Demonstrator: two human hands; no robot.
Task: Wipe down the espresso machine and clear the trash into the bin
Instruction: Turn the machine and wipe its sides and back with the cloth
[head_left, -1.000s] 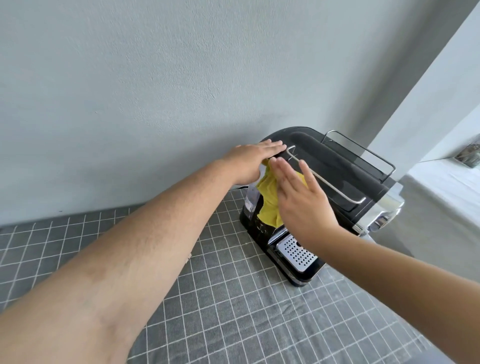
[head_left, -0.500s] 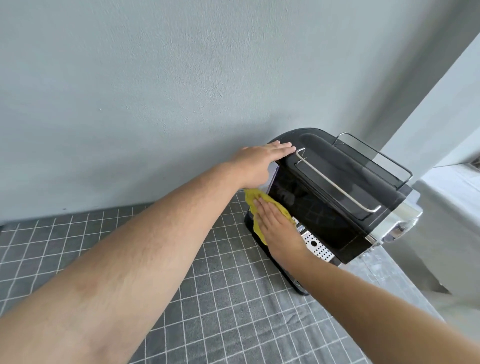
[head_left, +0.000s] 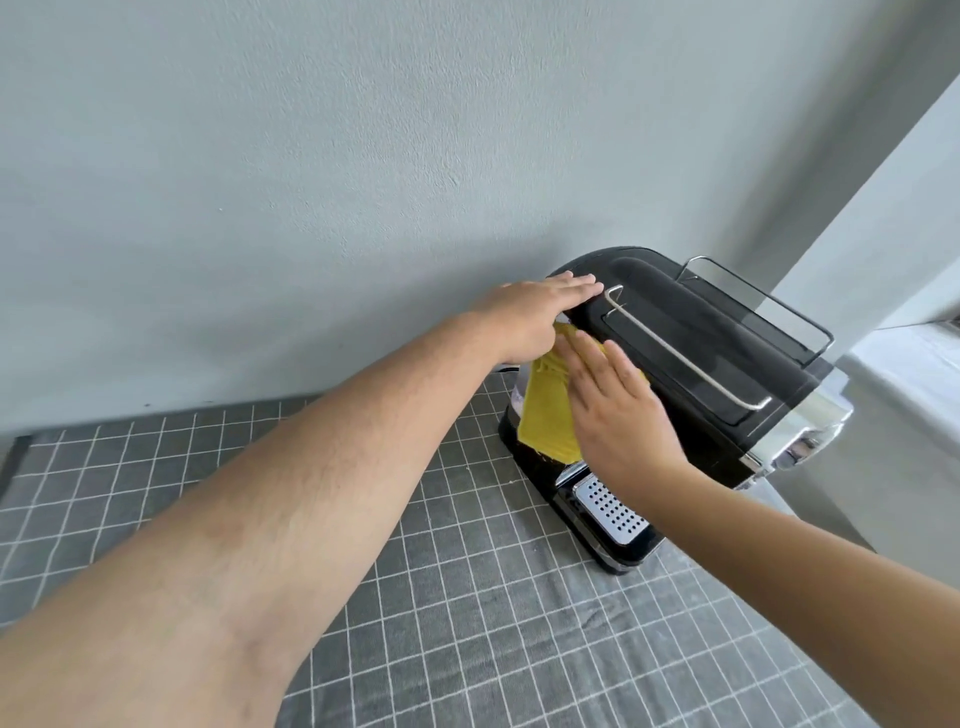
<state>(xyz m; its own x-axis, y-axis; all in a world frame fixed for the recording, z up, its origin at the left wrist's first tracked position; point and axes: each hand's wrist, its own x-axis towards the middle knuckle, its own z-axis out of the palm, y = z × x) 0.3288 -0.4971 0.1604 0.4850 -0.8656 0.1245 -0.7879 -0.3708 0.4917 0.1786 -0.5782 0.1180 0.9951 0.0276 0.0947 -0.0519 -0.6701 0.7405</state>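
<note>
Your espresso machine (head_left: 701, 364) sits at three o'clock from the middle of the view, on the grey checked tablecloth (head_left: 467, 597) and close against the wall. Left hand (head_left: 530, 317) lies flat on the machine's top edge at its nine o'clock side, fingers straight and together, gripping nothing, just bracing. Right hand (head_left: 618, 410) is flat too, fingers straight and slightly spread, pressing the yellow cloth (head_left: 548, 421) onto the glossy black face below that edge. The cloth's lower part hangs loose toward six o'clock, above the perforated drip tray (head_left: 610, 506).

My read on handling: that cloth is soft and limp, so a flat palm spreads it better than a pinch, or it will bunch up. The shiny panel looks slick, and the machine looks solid but may slide on fabric, so the brace on top earns its place. The thin wire rail (head_left: 685, 364) on the lid is a poor handhold; steady it by the body instead. No trash or bin shows here.
</note>
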